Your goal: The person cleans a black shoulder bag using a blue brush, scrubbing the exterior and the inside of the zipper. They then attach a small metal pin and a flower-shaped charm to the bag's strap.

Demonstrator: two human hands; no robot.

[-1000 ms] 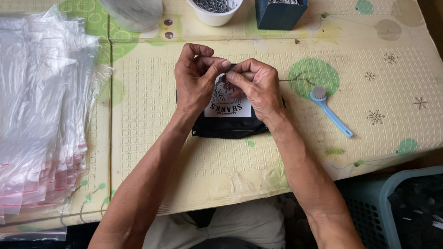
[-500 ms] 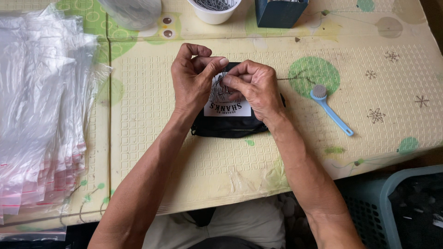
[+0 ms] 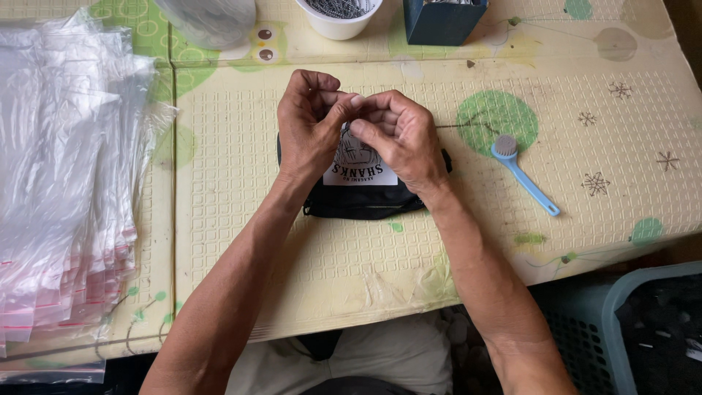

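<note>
Both your left hand (image 3: 311,132) and right hand (image 3: 398,135) pinch the black pouch (image 3: 365,194), white label centred; blue brush (image 3: 523,175) at 3 o'clock, clear bags (image 3: 62,183) at 9.

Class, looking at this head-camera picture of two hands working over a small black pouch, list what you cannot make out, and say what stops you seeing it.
- Whatever the left hand and right hand pinch: too small, covered by the fingertips.
- Upper part of the black pouch: hidden under both hands.
- White cup and dark blue box: cut off by the top edge.
- Contents of the blue basket: dark, cropped at the right and bottom edges.
- Stack of clear bags: cut by the left edge.
</note>
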